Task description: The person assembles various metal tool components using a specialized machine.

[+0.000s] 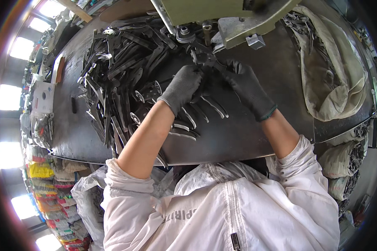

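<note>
My left hand [185, 85], in a dark grey knit glove, is closed on a dark metal plier-like part [204, 56] below the machine head. My right hand [248, 88], gloved the same way, has its thumb and fingers pinched on the right side of that part. The gloves hide much of the piece. Beneath and beside my left hand lie several plier-like tools [184, 130] with bright curved edges. To their left spreads a big heap of dark metal handle pieces [123, 62].
The olive-green machine [209, 11] with its metal block [243, 32] overhangs the dark metal table [238, 144] right above my hands. At right, an open cloth sack [339, 102] holds metal parts. A white box [43, 97] stands at left. Filled sacks [341, 161] are stacked below the table's right edge.
</note>
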The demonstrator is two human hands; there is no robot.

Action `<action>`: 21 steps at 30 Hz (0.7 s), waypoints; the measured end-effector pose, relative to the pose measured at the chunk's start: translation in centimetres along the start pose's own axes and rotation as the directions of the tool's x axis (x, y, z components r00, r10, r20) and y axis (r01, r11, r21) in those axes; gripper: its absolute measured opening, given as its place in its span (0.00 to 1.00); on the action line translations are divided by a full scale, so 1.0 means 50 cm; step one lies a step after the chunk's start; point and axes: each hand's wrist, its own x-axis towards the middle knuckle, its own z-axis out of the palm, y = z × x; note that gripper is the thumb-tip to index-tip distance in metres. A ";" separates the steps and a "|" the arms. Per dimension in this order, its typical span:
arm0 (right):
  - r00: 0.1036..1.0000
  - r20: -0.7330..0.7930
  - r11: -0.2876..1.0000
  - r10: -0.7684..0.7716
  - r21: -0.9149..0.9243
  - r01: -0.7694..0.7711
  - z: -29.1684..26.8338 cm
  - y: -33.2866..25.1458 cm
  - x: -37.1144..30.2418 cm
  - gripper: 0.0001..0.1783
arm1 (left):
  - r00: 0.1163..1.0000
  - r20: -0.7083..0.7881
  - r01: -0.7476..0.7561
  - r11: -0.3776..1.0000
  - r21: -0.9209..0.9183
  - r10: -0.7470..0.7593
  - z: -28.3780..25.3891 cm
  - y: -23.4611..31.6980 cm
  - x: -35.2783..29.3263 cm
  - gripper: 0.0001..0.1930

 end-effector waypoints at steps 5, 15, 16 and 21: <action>0.991 0.010 0.982 0.131 0.137 -0.132 -0.007 0.002 -0.009 0.19 | 0.820 -0.117 -0.163 0.424 0.891 0.560 -0.024 0.077 -0.078 0.11; 0.987 -0.061 0.981 0.149 0.133 -0.139 0.002 -0.001 -0.012 0.20 | 0.709 -0.651 0.680 -0.019 0.733 0.270 -0.234 0.050 -0.265 0.25; 0.989 -0.074 0.985 0.128 0.126 -0.118 0.007 -0.013 -0.015 0.19 | 0.709 -0.651 0.679 -0.014 0.734 0.271 -0.232 0.043 -0.269 0.25; 0.993 -0.021 0.982 0.118 0.151 -0.114 0.007 -0.042 -0.035 0.17 | 0.742 -0.646 0.660 -0.027 0.751 0.179 -0.231 0.018 -0.268 0.27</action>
